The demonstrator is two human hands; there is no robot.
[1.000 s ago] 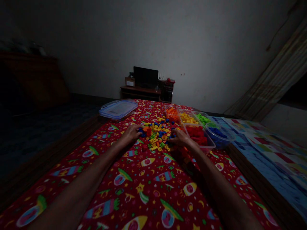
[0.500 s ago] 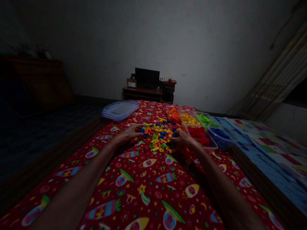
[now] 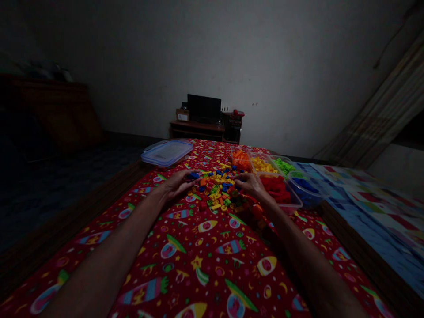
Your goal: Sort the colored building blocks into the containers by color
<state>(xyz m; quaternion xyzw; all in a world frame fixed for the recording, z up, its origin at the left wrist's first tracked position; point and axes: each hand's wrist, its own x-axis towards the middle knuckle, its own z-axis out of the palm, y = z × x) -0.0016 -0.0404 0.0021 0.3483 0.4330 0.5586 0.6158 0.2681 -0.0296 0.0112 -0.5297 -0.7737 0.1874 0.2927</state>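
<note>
A loose pile of small plastic building blocks (image 3: 217,190) in yellow, orange, blue, green and red lies on the red patterned cloth (image 3: 198,247). At the pile's left edge, my left hand (image 3: 177,183) has a blue block (image 3: 194,176) between thumb and fingers. Over the right side of the pile is my right hand (image 3: 251,184), its fingers drawn together; whatever is at their tips is too dark and small to make out. Right of that hand, a clear tub holds red blocks (image 3: 274,187).
Behind the red tub stand clear tubs of orange blocks (image 3: 241,160), yellow blocks (image 3: 263,165) and green blocks (image 3: 284,166). A round tub of blue blocks (image 3: 304,185) is at the right. Clear lids (image 3: 167,153) with blue rims lie at the far left.
My left hand has lifted slightly and now grips a blue block. My right hand has shifted a little left and up, its fingertips closer together.
</note>
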